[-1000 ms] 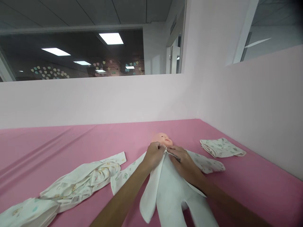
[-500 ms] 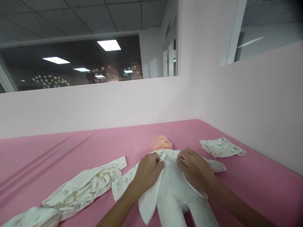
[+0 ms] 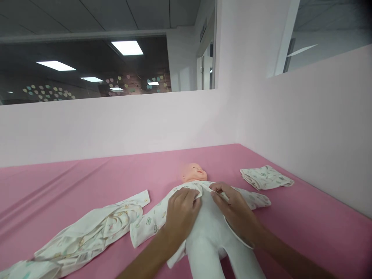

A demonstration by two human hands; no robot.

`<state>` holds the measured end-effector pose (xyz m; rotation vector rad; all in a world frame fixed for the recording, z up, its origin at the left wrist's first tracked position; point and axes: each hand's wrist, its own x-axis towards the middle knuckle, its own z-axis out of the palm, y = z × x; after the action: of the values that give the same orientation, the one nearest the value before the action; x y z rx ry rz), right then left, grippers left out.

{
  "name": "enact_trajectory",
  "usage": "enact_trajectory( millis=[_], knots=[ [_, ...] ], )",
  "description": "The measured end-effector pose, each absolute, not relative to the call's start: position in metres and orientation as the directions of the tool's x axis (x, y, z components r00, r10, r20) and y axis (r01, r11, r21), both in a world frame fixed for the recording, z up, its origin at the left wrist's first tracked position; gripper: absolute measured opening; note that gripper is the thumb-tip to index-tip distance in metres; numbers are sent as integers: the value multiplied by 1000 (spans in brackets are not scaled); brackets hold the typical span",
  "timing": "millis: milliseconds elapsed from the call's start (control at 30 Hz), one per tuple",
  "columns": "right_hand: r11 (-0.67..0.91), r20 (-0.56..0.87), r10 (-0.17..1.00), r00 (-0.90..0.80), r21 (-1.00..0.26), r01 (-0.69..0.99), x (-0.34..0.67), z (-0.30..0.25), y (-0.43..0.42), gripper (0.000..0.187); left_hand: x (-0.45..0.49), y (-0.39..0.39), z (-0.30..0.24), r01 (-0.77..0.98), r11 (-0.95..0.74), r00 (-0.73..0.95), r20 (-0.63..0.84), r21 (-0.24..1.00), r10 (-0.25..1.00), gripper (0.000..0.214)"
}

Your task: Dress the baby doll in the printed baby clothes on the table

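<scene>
A baby doll (image 3: 209, 221) with a white body lies on its back, its head (image 3: 194, 172) farthest from me. It wears a white printed baby shirt (image 3: 154, 219) that hangs open at the front, with both sleeves spread outward. My left hand (image 3: 183, 209) pinches the shirt's left front edge near the doll's neck. The right front edge is pinched by my right hand (image 3: 232, 203), close to the collar. Between my hands the doll's white chest shows. The lower part of the shirt is partly hidden behind my forearms.
Crumpled printed baby clothes (image 3: 95, 236) lie to the left on the pink sheet (image 3: 87, 182). A folded printed garment (image 3: 267, 177) rests at the back right. White walls (image 3: 130, 128) with windows border the far and right sides.
The left shirt front has been drawn up and its hanging lower corner now shows less. Both hands stay near the collar, still gripping the edges. The view has shifted slightly.
</scene>
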<state>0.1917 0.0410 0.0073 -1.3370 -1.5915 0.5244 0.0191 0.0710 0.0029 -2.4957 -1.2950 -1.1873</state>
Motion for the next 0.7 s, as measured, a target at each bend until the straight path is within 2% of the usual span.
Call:
enact_trajectory(
  millis=[267, 333, 500, 700],
  knots=[
    [236, 278, 957, 78, -908, 347, 183, 18, 48, 21, 29, 71, 4, 766, -601, 332, 660, 229, 674, 19],
    [225, 262, 962, 80, -921, 318, 181, 19, 46, 21, 30, 71, 2, 786, -596, 350, 675, 166, 650, 17],
    [239, 288, 950, 118, -919, 314, 177, 14, 37, 20, 32, 66, 2, 812, -574, 483, 678, -110, 554, 19],
    [348, 403, 910, 94, -867, 356, 173, 5, 32, 19, 35, 58, 10, 811, -562, 537, 588, -164, 605, 22]
  ],
)
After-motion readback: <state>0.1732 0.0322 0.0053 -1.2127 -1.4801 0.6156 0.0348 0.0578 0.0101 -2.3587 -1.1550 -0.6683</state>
